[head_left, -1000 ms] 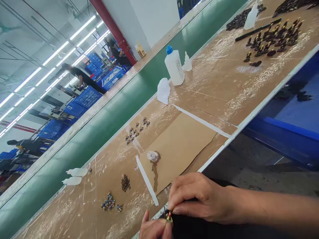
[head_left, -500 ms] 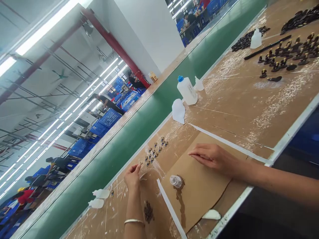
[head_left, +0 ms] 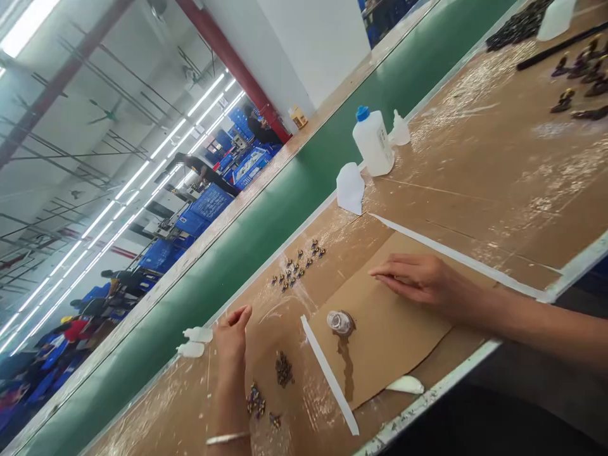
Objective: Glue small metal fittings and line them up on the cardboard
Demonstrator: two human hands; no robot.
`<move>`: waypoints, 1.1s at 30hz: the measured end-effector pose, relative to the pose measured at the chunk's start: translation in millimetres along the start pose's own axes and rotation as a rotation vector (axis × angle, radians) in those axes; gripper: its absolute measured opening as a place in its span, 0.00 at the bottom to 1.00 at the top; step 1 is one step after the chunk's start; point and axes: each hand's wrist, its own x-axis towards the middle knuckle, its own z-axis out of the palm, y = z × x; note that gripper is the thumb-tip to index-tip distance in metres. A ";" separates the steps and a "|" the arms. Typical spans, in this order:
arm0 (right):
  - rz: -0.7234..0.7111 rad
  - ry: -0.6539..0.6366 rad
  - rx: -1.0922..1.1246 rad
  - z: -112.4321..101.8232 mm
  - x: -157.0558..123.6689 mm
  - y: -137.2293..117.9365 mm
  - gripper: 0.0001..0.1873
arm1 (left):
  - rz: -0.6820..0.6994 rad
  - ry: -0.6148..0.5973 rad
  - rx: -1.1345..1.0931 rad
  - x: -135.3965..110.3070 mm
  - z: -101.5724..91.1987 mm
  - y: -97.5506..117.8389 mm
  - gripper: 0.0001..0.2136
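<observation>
My left hand (head_left: 232, 332) is over the table at the lower centre, its fingers curled together and nothing showing at the tips. Beyond it stands a loose group of small dark-and-gold pieces (head_left: 297, 269), apart from my fingers. Beside my left wrist lie a small pile of similar pieces (head_left: 256, 400) and a pile of tiny dark bits (head_left: 284, 369). My right hand (head_left: 418, 278) rests over a cardboard sheet (head_left: 384, 354) with its fingers pressed together; whatever they hold, if anything, is hidden. A small clear glass bottle (head_left: 340, 322) sits on the cardboard beside a dark wet streak.
A blue-capped white bottle (head_left: 375, 142), a small dropper bottle (head_left: 399, 128) and a white paper piece (head_left: 350, 188) stand near the green belt (head_left: 247, 253). Two squeeze bottles (head_left: 192, 342) lie left. Larger dark parts (head_left: 586, 73) stand at far right. White tape (head_left: 327, 373) edges the cardboard.
My left hand has drawn back from the near end of the small-piece group, where a piece now stands alone. The right hand stays over the cardboard. The whole view has shifted.
</observation>
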 end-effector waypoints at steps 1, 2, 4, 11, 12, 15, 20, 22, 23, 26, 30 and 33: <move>-0.004 0.000 0.002 0.0 -0.2 -0.1 0.11 | -0.045 -0.021 0.033 -16.7 -16.5 -3.2 0.15; -0.015 0.003 0.004 0.0 -0.2 -0.4 0.11 | -0.080 -0.042 0.065 -35.4 -31.1 -5.7 0.15; -0.037 0.007 0.006 -0.1 -0.3 -1.5 0.11 | -0.115 -0.077 0.120 -75.9 -51.4 -9.1 0.17; -0.052 -0.007 -0.024 1.0 -2.4 -2.7 0.12 | 0.066 -0.124 0.242 -165.7 -36.1 -8.5 0.14; -0.047 -0.008 -0.025 1.0 -2.4 -2.6 0.11 | 0.110 -0.122 0.258 -167.6 -30.7 -8.0 0.13; -0.015 0.003 -0.022 0.1 -1.7 -3.6 0.09 | 0.239 -0.113 0.317 -164.3 -18.2 -8.9 0.11; 0.044 0.000 -0.012 -1.3 0.7 -7.3 0.09 | 0.413 -0.073 0.427 -155.0 -6.9 -10.3 0.08; 0.032 0.008 -0.020 -1.0 0.8 -6.9 0.09 | 0.464 -0.057 0.472 -155.7 -4.5 -6.7 0.09; 0.023 0.009 -0.026 -0.8 0.6 -6.2 0.09 | 0.486 -0.052 0.495 -156.7 -3.9 -4.3 0.09; 0.010 0.003 -0.042 -0.3 -0.5 -3.6 0.09 | 0.536 -0.055 0.560 -159.7 -3.7 1.1 0.08; 0.012 0.003 -0.057 -0.9 -0.4 -3.2 0.09 | 0.577 -0.083 0.586 -154.1 -3.7 -5.7 0.09; 0.009 0.003 -0.048 -1.7 0.8 -5.5 0.09 | 0.560 -0.095 0.574 -144.9 -2.6 -14.2 0.09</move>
